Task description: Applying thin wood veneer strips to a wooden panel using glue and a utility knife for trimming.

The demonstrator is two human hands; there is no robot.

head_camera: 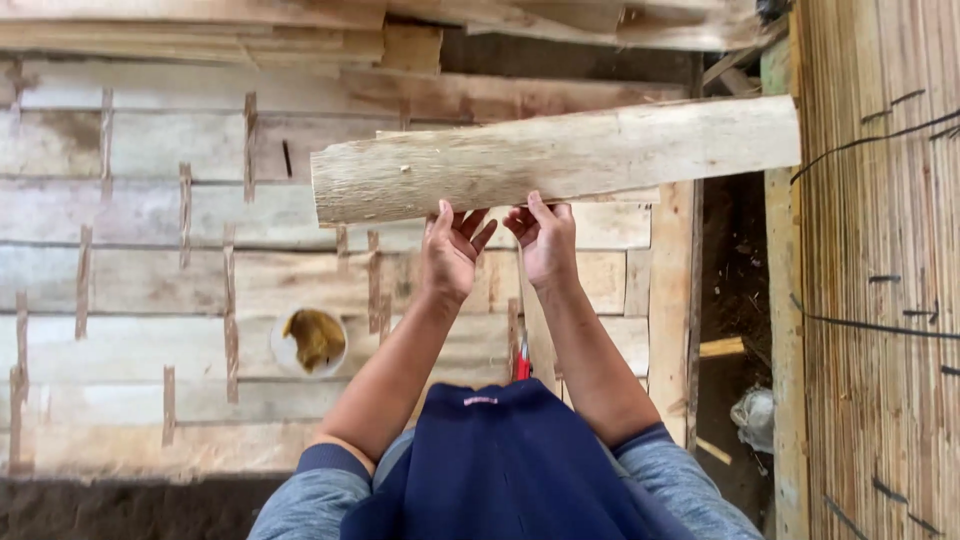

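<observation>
Here, seen from the head camera looking down, a person holds a rough, pale wooden plank (555, 160) up in front of them. The left hand (450, 250) and right hand (545, 240) sit side by side under the plank's lower edge, fingers pressed up against it, thumbs toward each other; both grip or prop it rather than hang loose. The plank lies crosswise just beyond the hands, its right end reaching a reed wall (880, 300).

Judging from this, the plank is being lifted or positioned, so keeping it level would seem to matter.

Below the hands lies a floor of weathered boards (130, 220) joined by small wooden strips. Left of the left forearm stands a white bowl (312, 342) with yellow-brown contents. Right of the right forearm, a dark gap (735, 280) opens between the floor's edge and the wall.
</observation>
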